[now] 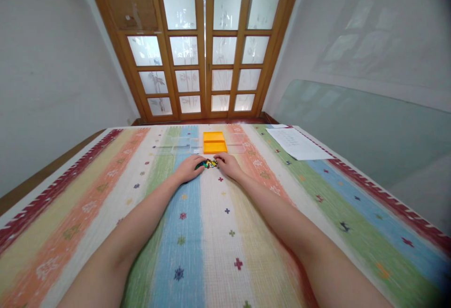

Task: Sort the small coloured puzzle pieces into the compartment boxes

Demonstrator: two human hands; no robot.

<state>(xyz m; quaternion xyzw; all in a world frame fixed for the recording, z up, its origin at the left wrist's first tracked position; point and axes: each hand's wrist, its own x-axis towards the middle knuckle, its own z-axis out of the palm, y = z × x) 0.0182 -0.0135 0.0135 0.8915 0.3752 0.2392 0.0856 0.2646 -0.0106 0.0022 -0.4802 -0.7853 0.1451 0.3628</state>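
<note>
A small heap of tiny multicoloured pieces [210, 163], in green, yellow, red, white and dark tones, lies on the striped cloth between my two hands. Their exact kind is too small to make out. My left hand [190, 168] curves round the left side of the heap, thumb and fingers apart, and covers part of it. On the right side, my right hand [228, 164] rests with bent, parted fingers at the heap's edge. Just beyond the heap stands an open yellow-orange box [215, 149] with a raised lid or second half behind it.
Clear plastic trays [180, 145] lie left of the yellow box, and another clear piece [237, 144] lies to its right. Printed paper sheets [299, 144] rest at the far right. The striped tablecloth [179, 256] covers the table. Wooden glazed doors [204, 63] stand beyond.
</note>
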